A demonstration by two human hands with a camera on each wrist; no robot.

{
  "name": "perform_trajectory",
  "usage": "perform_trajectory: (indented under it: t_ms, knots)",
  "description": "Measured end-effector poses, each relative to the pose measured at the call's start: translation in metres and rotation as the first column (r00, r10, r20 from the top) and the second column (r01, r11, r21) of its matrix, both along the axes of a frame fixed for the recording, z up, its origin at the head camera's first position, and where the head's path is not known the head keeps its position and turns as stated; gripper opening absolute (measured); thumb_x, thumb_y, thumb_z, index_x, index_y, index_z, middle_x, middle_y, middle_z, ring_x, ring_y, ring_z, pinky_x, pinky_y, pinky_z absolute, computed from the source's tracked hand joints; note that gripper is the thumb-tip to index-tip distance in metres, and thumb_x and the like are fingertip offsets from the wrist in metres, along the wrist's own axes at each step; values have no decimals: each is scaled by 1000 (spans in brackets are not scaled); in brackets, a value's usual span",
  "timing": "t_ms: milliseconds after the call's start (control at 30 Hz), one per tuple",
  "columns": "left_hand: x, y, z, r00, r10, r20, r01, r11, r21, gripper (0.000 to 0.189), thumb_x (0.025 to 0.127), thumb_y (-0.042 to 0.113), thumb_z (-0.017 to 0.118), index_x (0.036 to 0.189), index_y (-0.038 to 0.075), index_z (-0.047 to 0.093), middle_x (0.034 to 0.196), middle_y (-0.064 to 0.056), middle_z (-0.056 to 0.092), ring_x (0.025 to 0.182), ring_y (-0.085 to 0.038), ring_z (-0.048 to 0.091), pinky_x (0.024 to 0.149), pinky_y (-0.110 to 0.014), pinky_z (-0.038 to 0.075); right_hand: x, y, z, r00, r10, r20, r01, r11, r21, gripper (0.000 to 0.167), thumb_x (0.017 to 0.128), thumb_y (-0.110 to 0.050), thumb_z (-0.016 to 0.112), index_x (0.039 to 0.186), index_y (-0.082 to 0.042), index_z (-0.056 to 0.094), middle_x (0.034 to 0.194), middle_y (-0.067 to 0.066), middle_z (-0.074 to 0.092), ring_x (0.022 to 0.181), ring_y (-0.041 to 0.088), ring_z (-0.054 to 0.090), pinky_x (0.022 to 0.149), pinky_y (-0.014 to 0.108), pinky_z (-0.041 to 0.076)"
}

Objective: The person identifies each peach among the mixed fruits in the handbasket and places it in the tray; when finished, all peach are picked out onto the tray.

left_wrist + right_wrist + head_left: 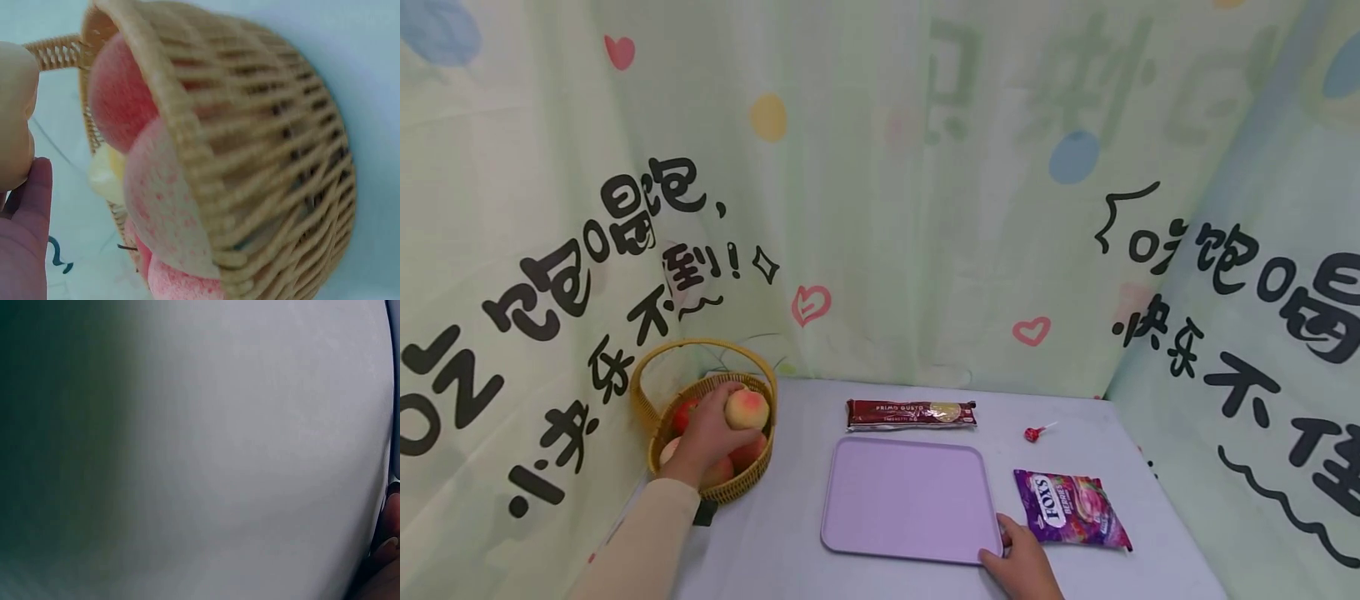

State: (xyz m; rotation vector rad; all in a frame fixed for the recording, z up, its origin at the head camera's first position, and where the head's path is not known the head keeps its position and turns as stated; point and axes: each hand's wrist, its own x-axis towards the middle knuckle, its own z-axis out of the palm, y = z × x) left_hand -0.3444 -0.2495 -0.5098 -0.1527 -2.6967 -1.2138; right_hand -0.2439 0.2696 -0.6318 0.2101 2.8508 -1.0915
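Note:
My left hand (710, 436) grips a yellow-and-pink peach (747, 412) over the wicker basket (751, 481) on the left. In the left wrist view the held peach (15, 112) shows pale at the left edge, apart from the basket's rim. Several other fruits fill the basket, among them a red one (122, 94) and a speckled pink peach (165, 194). At the front right corner of the lilac tray (910, 500), my right hand (1021, 560) pinches the rim between thumb and fingers. Only some fingertips (392, 515) show in the right wrist view, which is mostly blurred.
A dark red spaghetti packet (910, 415) lies behind the tray. To the right are a red lollipop (1033, 434) and a purple Foxs candy bag (1071, 508). Printed curtains (887, 208) enclose the white table (790, 467) at the back and sides.

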Motion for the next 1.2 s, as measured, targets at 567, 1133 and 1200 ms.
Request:
perform_trajectory:
  t_ms: [567, 1133, 1200]
  knots:
    - [17, 42, 7, 999, -30, 20, 28, 996, 85, 86, 78, 28, 90, 148, 9, 44, 142, -14, 54, 127, -34, 54, 109, -58, 47, 2, -1, 1, 1000, -13, -3, 13, 999, -32, 76, 77, -22, 83, 138, 13, 52, 89, 6, 59, 74, 18, 51, 65, 29, 45]
    - [9, 91, -8, 997, -80, 12, 79, 992, 99, 84, 75, 25, 93, 146, 14, 48, 140, -9, 59, 122, -29, 57, 107, -55, 49, 2, -2, 4, 1000, -10, 2, 10, 1000, -26, 77, 77, -21, 83, 138, 14, 52, 89, 6, 59, 75, 18, 52, 66, 30, 45]
    - [8, 97, -10, 996, -90, 14, 88, 991, 105, 84, 75, 25, 93, 145, 14, 49, 139, -8, 60, 121, -28, 57, 107, -54, 50, 2, -2, 5, 1000, -13, 3, 13, 1000, -27, 77, 77, -21, 83, 138, 14, 52, 89, 6, 59, 76, 18, 52, 67, 30, 45]
